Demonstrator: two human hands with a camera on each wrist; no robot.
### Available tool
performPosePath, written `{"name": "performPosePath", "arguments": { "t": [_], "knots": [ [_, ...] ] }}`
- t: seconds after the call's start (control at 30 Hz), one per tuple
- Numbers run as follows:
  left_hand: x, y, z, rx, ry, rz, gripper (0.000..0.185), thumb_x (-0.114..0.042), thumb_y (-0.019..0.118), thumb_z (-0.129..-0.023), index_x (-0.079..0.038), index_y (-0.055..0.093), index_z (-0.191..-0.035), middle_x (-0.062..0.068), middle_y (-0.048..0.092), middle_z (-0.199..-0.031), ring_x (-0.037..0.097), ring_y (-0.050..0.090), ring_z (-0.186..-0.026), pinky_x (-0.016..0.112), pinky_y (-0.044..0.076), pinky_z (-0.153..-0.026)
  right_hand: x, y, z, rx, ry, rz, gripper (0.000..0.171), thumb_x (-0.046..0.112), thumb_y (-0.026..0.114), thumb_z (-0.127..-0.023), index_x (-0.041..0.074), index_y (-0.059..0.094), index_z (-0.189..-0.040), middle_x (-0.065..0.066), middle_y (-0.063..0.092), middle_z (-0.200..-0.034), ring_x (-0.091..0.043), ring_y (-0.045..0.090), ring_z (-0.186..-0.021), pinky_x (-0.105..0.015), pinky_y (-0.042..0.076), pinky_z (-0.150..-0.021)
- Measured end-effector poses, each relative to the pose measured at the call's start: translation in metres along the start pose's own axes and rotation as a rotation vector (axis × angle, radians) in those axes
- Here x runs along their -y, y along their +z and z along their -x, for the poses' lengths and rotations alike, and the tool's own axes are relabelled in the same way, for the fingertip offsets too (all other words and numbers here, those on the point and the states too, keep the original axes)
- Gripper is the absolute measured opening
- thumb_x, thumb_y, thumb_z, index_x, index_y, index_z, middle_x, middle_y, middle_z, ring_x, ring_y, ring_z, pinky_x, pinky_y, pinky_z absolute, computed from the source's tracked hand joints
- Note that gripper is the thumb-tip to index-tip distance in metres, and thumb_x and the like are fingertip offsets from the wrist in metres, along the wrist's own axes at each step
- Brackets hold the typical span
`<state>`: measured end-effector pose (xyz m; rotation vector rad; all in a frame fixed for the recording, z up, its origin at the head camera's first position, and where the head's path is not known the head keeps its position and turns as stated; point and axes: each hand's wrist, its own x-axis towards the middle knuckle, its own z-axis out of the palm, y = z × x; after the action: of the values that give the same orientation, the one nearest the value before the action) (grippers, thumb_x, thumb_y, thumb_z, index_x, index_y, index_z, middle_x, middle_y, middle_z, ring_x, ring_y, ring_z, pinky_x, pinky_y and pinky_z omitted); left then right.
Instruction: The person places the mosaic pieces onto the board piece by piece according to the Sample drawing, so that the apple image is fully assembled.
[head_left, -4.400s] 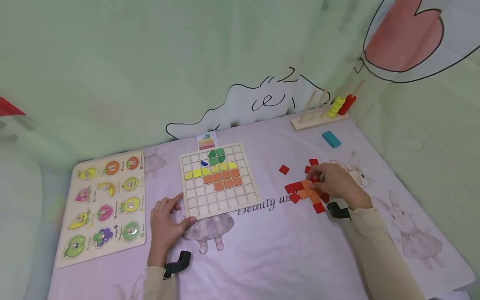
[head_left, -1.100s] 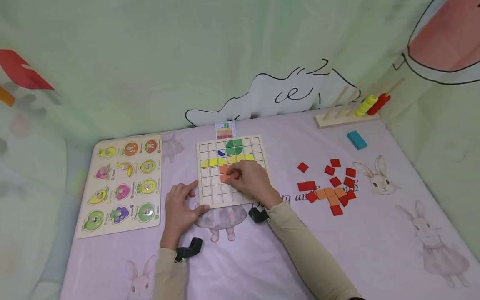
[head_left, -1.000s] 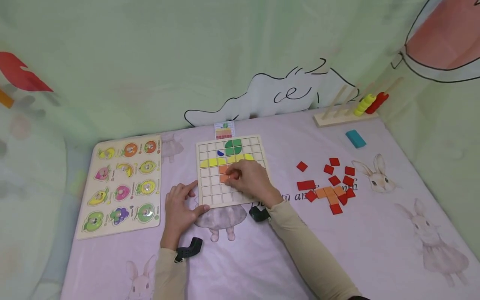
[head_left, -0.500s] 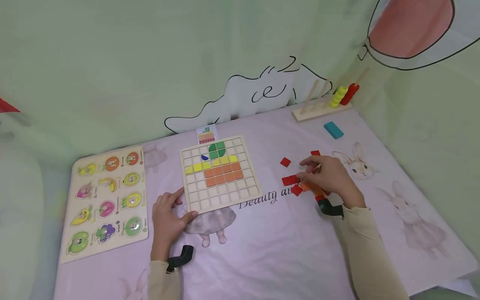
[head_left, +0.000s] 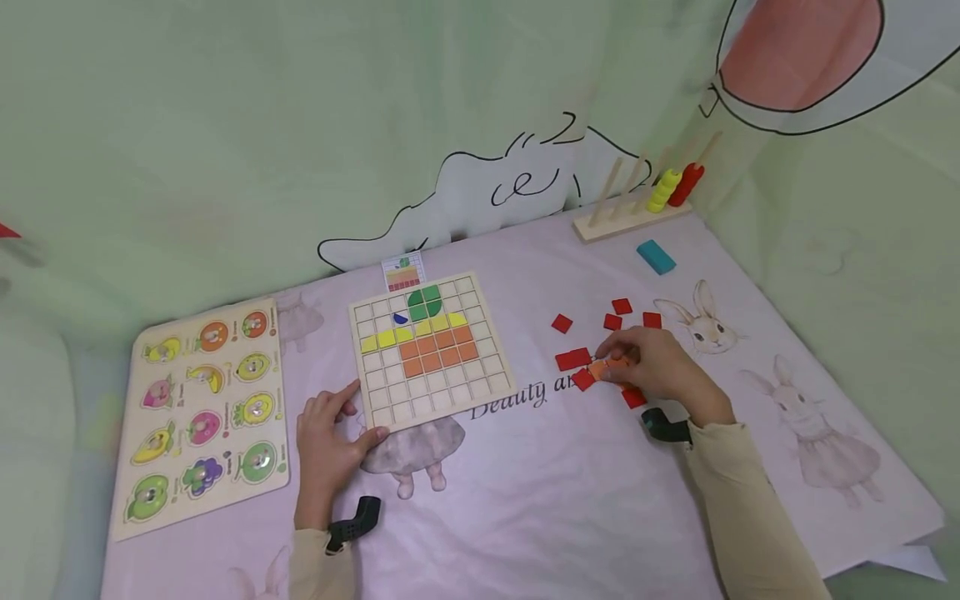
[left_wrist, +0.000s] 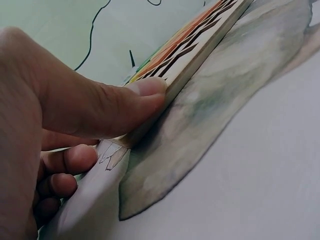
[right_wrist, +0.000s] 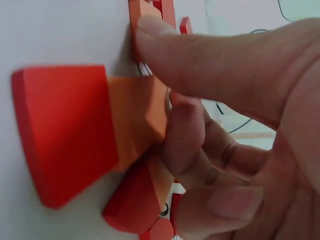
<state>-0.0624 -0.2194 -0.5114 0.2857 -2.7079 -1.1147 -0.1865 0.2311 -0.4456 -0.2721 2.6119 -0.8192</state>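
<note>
The bench (head_left: 525,500), under its pale rabbit-print cloth, carries a fruit puzzle board (head_left: 202,408) at far left and a wooden grid board (head_left: 450,400) in the middle, partly filled with green, yellow and orange tiles. The left hand (head_left: 327,446) rests at the grid board's near left corner — thumb pressed flat to its edge, fingers relaxed. The right hand (head_left: 652,371), curled over the scattered red tiles (head_left: 573,359), pinches an orange tile (head_left: 597,369) lying among them

Orange square tile (head_left: 597,369): flat on our cloth, pinched under our right hand's (head_left: 658,371) fingertips. Wooden grid board (head_left: 430,351): partly filled, its near corner against our left hand's (head_left: 327,437) thumb.
</note>
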Motion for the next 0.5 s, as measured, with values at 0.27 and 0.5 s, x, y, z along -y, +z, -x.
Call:
{"name": "performPosePath", "arguments": {
  "t": [0.27, 0.5],
  "knots": [
    [-0.0002, -0.0001, 0.0018, -0.009, 0.006, -0.003, 0.075, -0.021, 0.093, -0.067, -0.005, 0.071, -0.137, 0.006, 0.054, -0.089, 0.019, 0.041, -0.089, 0.043, 0.028, -0.086, 0.0061, 0.0055, -0.0007, -0.005, -0.039, 0.046, 0.022, 0.009, 0.085, -0.086, 0.005, 0.072, -0.104, -0.007, 0.060, -0.088, -0.025, 0.057, -0.085, -0.031, 0.052, -0.067],
    [0.0005, 0.0000, 0.0002, -0.007, 0.021, 0.013, 0.077, -0.020, 0.094, -0.065, -0.005, 0.071, -0.136, 0.007, 0.055, -0.089, 0.020, 0.042, -0.089, 0.042, 0.029, -0.087, 0.0106, 0.0055, 0.0014, -0.008, -0.031, 0.018, 0.022, 0.018, 0.085, -0.089, 0.007, 0.067, -0.096, -0.005, 0.062, -0.082, -0.021, 0.056, -0.077, -0.030, 0.050, -0.062]
  ]
}}
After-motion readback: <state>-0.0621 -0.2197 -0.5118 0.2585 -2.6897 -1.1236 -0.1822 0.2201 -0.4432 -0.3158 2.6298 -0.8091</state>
